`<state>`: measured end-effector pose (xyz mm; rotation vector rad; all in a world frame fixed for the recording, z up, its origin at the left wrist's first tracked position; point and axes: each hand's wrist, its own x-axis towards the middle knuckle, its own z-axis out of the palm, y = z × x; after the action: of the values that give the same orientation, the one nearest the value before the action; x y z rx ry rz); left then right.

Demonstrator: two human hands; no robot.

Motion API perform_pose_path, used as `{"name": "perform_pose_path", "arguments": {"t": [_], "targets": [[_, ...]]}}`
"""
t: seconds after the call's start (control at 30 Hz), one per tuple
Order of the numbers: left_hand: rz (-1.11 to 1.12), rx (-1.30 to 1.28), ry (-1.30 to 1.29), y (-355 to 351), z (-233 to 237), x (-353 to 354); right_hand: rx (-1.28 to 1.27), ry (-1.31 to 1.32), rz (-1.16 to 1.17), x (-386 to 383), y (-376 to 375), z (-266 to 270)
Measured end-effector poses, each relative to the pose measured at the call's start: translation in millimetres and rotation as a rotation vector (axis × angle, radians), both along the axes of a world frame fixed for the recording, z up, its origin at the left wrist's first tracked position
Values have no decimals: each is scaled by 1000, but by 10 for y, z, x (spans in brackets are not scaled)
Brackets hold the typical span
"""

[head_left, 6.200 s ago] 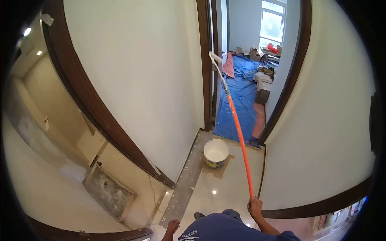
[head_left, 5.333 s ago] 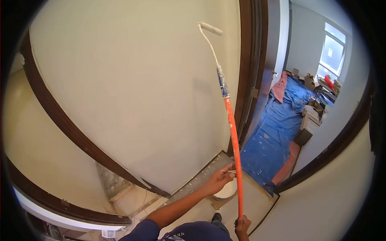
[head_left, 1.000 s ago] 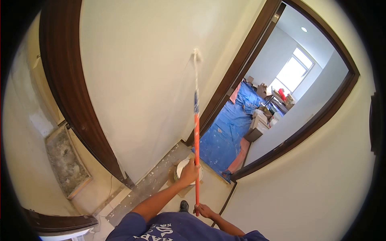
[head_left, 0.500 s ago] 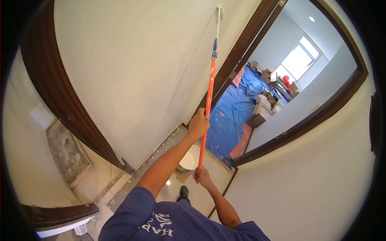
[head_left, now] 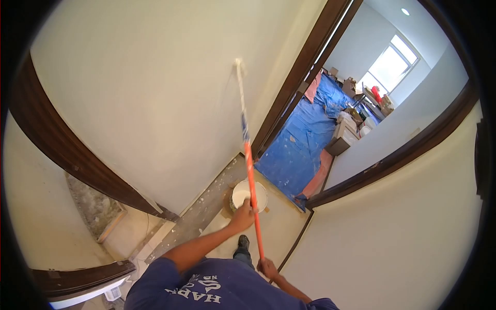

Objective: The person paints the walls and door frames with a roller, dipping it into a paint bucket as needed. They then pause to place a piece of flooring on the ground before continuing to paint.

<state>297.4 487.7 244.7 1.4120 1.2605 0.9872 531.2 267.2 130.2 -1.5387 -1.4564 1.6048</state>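
A long orange extension pole (head_left: 250,170) rises from my hands toward the wall (head_left: 155,103). Its upper part is smeared with blue and white and ends in a small white paint roller (head_left: 238,63), which appears to rest on the wall. My left hand (head_left: 243,214) is wrapped round the middle of the pole. Lower down, close to my body, my right hand (head_left: 267,268) grips the pole's bottom end. Below the pole, on the floor, stands a bucket (head_left: 263,196) of white paint, partly covered by my left hand and the pole.
A dark wooden door frame (head_left: 289,77) opens on the right to a room with blue sheeting (head_left: 294,150) on its floor and boxes (head_left: 342,138) along the side. Another dark frame (head_left: 77,139) stands left. Paint spots dot the grey floor strip (head_left: 206,191) along the wall.
The roller has come down the wall, and the pole has dropped with it. Both my hands have moved lower, the right one closer to my body. The view has shifted slightly.
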Motion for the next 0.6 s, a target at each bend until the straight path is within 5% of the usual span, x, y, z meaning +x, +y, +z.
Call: {"name": "perform_pose_path", "arguments": {"t": [0.07,0.17,0.27,0.37,0.47,0.6], "targets": [[86,3,56,382,637,-20,41,8,12,-173,500,149],[161,144,109,1016,722,85,67,59,-43,-481,1132,630],[135,116,124,1075,885,97,62,46,-62,-403,1185,569],[28,-1,146,605,592,68,51,43,-47,-130,666,163],[-37,-57,127,35,-223,132,-80,9,-51,141,-28,-76],[-62,-79,18,-15,-100,110,77,-83,-49,95,-32,170]]}}
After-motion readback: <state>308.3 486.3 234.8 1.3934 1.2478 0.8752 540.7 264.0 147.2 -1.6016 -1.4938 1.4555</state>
